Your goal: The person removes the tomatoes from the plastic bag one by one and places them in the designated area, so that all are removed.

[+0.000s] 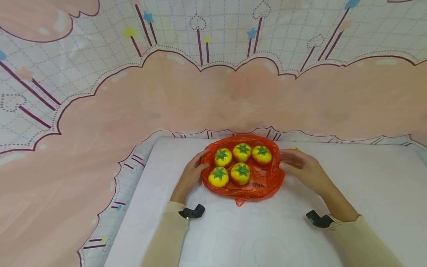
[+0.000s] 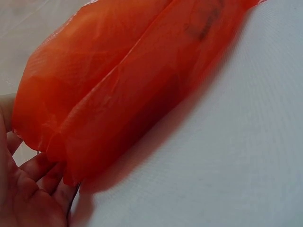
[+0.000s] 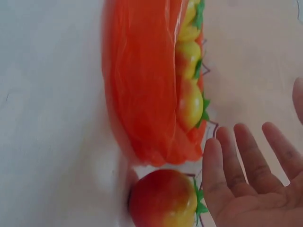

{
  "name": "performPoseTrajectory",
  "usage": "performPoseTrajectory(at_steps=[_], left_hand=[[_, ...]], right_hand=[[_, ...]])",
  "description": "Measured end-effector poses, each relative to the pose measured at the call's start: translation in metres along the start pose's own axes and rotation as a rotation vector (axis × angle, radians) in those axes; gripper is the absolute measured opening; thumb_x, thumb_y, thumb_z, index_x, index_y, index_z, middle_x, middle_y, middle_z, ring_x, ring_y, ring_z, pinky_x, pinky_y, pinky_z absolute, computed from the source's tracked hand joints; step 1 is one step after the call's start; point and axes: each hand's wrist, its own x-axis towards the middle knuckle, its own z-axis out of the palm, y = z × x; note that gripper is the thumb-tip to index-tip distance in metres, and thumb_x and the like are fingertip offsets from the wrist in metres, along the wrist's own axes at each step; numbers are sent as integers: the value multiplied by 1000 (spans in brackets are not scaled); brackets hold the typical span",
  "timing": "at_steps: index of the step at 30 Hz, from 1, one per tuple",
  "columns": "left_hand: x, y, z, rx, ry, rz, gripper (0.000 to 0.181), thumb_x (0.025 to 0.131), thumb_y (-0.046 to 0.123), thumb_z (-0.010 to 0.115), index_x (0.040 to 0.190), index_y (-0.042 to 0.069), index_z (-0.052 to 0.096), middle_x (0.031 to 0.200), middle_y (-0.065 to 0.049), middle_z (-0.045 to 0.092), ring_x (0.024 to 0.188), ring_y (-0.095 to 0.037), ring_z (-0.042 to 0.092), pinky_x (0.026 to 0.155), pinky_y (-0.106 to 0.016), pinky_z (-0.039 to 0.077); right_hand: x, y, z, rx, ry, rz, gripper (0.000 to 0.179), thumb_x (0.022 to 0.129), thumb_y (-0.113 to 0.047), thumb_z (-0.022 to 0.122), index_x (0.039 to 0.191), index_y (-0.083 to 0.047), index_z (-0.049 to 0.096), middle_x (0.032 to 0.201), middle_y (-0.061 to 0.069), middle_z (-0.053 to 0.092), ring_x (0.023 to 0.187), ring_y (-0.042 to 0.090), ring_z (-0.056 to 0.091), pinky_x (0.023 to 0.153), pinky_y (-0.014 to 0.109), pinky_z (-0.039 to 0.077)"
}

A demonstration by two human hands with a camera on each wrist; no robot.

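A red plastic bag point(image 1: 258, 194) lies spread on the table with its mouth facing up. Several round yellow-and-red fruits point(image 1: 240, 173), each with a green star-shaped leafy top, sit inside it; they look like tomatoes or persimmons. At the bag's left rim, my left hand point(image 1: 189, 176) holds the edge between thumb and fingers; in the left wrist view some fingers point(image 2: 35, 168) pass behind the red film. My right hand point(image 1: 305, 168) is by the right rim, its fingers point(image 3: 251, 161) spread and holding nothing. One more such fruit point(image 3: 163, 198) lies outside the bag, mostly hidden behind this hand in the head view.
The white table point(image 1: 233, 237) extends around the bag. A peach and white patterned cloth point(image 1: 200, 100) hangs behind it and runs down the left side. Black wrist devices point(image 1: 320, 219) are on both sleeves.
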Motion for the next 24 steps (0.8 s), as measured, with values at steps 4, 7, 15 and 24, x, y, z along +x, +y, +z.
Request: performPoseTrajectory(at_steps=[4, 7, 15, 24], left_hand=[[0, -1, -1, 0, 0, 7, 50, 101, 19, 54, 146, 40, 53, 161, 7, 41, 152, -23, 35, 124, -49, 32], [0, -1, -1, -3, -5, 11, 50, 101, 19, 54, 146, 39, 52, 162, 7, 41, 153, -22, 35, 124, -49, 32], [-4, 1, 0, -9, -5, 21, 49, 101, 20, 54, 146, 40, 52, 162, 7, 41, 153, -22, 35, 124, -50, 32], [-6, 0, 1, -5, 5, 30, 49, 102, 19, 54, 146, 39, 53, 162, 7, 41, 153, -22, 35, 123, -48, 33]], right_hand=[[2, -5, 7, 15, 2, 11, 54, 97, -37, 68, 143, -11, 56, 139, 12, 64, 123, 31, 62, 91, 12, 51], [5, -8, 12, 14, 9, 25, 56, 96, -39, 69, 144, -13, 56, 141, 12, 61, 122, 32, 63, 89, 16, 56], [14, -10, 28, 9, 47, 78, 66, 92, -48, 72, 146, -15, 54, 146, 12, 57, 117, 33, 66, 86, 32, 63], [21, -18, 41, -44, 107, 130, 73, 90, -54, 72, 149, -17, 51, 148, 11, 56, 109, 30, 65, 82, 29, 62]])
